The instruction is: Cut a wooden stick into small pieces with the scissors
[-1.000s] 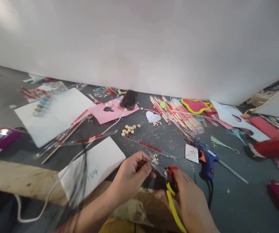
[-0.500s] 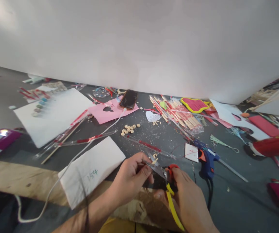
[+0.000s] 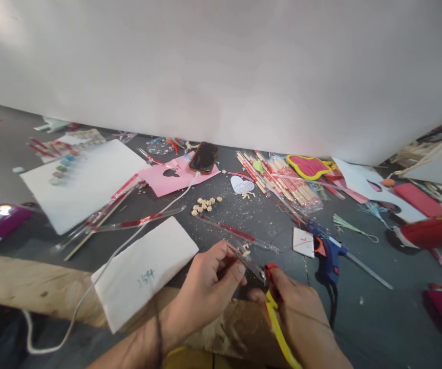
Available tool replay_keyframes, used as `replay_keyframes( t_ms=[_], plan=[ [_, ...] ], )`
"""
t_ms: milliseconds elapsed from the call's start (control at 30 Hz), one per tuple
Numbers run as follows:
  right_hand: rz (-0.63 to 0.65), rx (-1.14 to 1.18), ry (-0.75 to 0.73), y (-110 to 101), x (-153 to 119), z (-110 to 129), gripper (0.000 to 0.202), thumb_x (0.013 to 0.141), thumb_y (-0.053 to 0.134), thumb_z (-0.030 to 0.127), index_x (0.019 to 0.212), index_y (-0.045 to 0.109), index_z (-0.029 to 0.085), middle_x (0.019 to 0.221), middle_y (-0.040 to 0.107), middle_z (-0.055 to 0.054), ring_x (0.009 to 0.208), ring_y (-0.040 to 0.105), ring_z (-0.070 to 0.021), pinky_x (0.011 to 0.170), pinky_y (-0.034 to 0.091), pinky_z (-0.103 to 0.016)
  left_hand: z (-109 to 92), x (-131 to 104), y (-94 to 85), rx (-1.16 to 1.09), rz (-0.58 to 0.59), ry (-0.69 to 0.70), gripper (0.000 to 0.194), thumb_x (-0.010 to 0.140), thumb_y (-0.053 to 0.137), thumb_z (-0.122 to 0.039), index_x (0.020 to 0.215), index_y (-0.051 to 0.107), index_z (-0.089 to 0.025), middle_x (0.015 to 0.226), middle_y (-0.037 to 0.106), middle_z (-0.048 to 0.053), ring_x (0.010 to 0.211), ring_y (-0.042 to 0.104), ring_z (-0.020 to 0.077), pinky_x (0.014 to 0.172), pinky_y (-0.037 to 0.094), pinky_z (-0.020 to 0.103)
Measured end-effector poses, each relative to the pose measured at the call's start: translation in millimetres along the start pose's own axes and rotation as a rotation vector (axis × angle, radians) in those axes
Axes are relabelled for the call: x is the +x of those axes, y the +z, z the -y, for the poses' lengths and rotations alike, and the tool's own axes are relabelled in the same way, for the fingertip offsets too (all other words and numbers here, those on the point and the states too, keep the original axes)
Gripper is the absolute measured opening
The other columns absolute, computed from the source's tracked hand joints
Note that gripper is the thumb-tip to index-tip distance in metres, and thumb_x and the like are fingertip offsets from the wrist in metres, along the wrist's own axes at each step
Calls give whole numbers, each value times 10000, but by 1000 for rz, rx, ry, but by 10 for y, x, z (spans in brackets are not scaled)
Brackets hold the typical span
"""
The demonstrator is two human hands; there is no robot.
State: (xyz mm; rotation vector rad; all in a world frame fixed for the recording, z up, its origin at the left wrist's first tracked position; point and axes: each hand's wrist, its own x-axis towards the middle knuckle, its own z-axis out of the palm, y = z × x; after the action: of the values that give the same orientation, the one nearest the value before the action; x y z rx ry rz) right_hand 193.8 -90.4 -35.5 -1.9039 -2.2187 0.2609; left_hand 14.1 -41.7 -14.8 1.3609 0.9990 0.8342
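My right hand (image 3: 297, 307) grips a pair of scissors (image 3: 254, 267) with red and yellow handles, its thumb and fingers round them. The blades point up and left, nearly together, and reach my left hand (image 3: 213, 279). That hand is closed, thumb against curled fingers, right at the blade tips; whatever it pinches is hidden. Just beyond the blades lie a few short pale cut pieces (image 3: 246, 250) on the dark table. Farther off sits a small pile of pale flower-shaped pieces (image 3: 204, 205).
Right of the scissors lies a blue glue gun (image 3: 328, 261). A folded white sheet marked 154 (image 3: 147, 271) is at left, crossed by a white cable (image 3: 128, 238). Behind are a phone (image 3: 204, 157), a paper heart (image 3: 241, 184) and a bundle of wooden sticks (image 3: 282, 179).
The scissor blades, apart half a second ago, have come together. Both hands stay in nearly the same place, the right one slightly lower.
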Motion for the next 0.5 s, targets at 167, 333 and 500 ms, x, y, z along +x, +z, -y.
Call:
replay_keyframes(
  t_ms=[167, 333, 500],
  plan=[
    [59, 27, 73, -67, 10, 37, 245, 709, 505, 342, 896, 510, 183, 711, 634, -55, 638, 618, -204, 535, 438, -265, 0, 1, -15, 64, -27, 55, 108, 831, 466, -164, 755, 543, -165, 653, 615, 1, 627, 583, 127, 595, 421, 213],
    [75, 63, 82, -95, -14, 52, 314, 669, 569, 334, 931, 490, 179, 813, 630, -76, 752, 614, -225, 622, 463, -296, -41, 11, -45, -42, 43, -21, 144, 846, 469, -226, 735, 530, -157, 627, 626, 13, 603, 556, 125, 585, 393, 225],
    [31, 18, 46, -32, -47, 29, 268, 729, 497, 283, 962, 517, 153, 839, 650, -105, 763, 628, -240, 616, 469, -312, -42, 36, -59, -182, 129, -115, 200, 829, 510, -320, 734, 514, -145, 568, 610, 12, 503, 479, 96, 510, 324, 217]
  ],
)
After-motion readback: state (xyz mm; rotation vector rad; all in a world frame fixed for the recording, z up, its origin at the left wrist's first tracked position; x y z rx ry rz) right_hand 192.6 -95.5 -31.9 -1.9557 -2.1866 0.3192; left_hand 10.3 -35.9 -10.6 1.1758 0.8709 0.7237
